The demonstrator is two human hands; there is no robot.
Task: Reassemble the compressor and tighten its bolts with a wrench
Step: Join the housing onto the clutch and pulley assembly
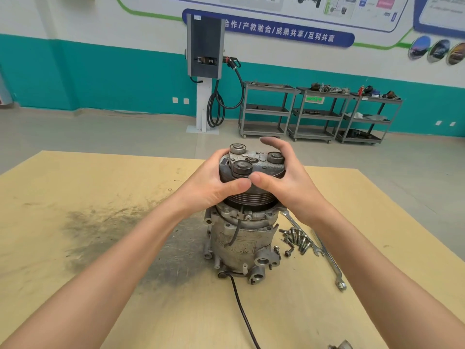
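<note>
**Both hands on the clutch pulley, compressor upright on the counter**

Your left hand (214, 182) grips the left side of the clutch pulley (251, 170), fingers curled round its rim and thumb laid across the near edge. Between your two hands, the pulley sits atop the compressor (239, 238), which stands upright on the counter (75, 187) just below your fingers. Your right hand (286, 180) holds the pulley's right side, thumb meeting the left thumb, fingers arched over the far rim. Below and right of your right fingers lie loose bolts (297, 239) and two wrenches (327, 258), apart from both hands.
</note>
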